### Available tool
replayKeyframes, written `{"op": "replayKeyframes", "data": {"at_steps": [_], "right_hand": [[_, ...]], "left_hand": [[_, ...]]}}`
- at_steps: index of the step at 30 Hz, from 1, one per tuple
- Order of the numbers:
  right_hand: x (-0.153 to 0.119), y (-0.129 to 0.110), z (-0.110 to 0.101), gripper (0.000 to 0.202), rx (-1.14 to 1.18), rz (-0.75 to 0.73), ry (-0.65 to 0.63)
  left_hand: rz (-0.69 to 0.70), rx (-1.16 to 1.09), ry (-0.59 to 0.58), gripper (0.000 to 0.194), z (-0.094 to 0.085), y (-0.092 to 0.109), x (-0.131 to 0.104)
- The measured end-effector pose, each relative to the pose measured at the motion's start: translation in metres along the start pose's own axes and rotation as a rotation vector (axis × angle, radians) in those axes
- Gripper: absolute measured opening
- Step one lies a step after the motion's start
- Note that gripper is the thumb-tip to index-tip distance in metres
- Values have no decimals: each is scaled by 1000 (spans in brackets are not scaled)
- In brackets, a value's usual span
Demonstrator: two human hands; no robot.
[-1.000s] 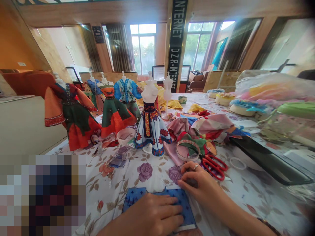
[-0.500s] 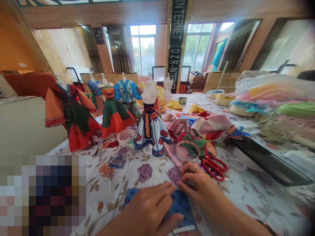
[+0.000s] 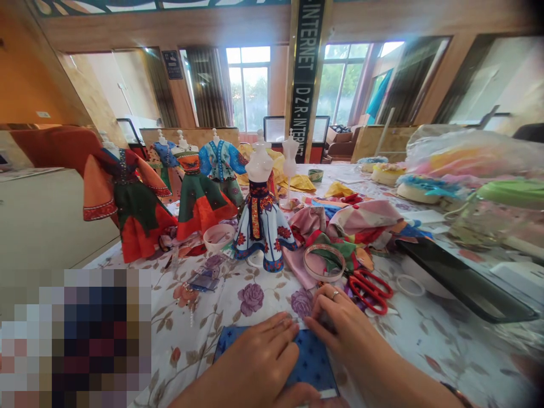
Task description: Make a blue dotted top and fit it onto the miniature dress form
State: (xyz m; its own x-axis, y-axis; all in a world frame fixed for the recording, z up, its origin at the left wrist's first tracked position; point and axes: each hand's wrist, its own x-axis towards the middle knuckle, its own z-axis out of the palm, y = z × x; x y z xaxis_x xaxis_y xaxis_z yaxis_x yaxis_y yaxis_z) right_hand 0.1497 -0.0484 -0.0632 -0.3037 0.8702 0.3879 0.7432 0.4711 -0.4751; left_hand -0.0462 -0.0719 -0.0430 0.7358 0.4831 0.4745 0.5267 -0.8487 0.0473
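A blue patterned cloth [image 3: 312, 357] with a pale strip at its near edge lies flat on the table in front of me. My left hand [image 3: 263, 357] presses on it, fingers stretched flat and thumb out to the side. At the cloth's far right corner is my right hand [image 3: 340, 317], wearing a ring, with bent fingers and the thumb tip by the cloth's edge. What those fingers pinch, if anything, is hidden. Just beyond the right hand lie red-handled scissors [image 3: 372, 292] and a roll of clear tape [image 3: 324, 263].
A small dress form in a white flowered skirt [image 3: 266, 232] stands ahead, with several dressed forms to its left. Heaped fabric scraps [image 3: 352, 221] lie behind the tape. A black phone [image 3: 463, 280] rests at right, near a green-lidded jar [image 3: 505, 198]. The tablecloth [image 3: 204, 317] is flowered.
My left thumb has moved down toward the cloth's near edge. My right fingers have shifted slightly at the far corner. The cloth stays in place.
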Motion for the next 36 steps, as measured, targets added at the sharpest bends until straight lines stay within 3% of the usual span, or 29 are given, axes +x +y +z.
{"op": "replayKeyframes", "data": {"at_steps": [6, 13, 19, 24, 31, 36], "right_hand": [[0, 4, 2, 11, -38, 14, -18], [7, 0, -2, 11, -35, -3, -116], [7, 1, -5, 10, -63, -35, -117], [6, 4, -1, 11, -89, -80, -54], [5, 6, 1, 10, -72, -126, -61], [6, 2, 2, 15, -14, -60, -87]], "left_hand": [[-10, -39, 8, 48, 2, -2, 0], [-42, -50, -132, 40, -11, -6, 6], [-29, -39, -84, 30, -13, -9, 5], [-21, -8, -76, 36, -14, -11, 5], [26, 6, -60, 36, -13, -9, 5], [-21, -38, -44, 33, -15, -10, 7]]}}
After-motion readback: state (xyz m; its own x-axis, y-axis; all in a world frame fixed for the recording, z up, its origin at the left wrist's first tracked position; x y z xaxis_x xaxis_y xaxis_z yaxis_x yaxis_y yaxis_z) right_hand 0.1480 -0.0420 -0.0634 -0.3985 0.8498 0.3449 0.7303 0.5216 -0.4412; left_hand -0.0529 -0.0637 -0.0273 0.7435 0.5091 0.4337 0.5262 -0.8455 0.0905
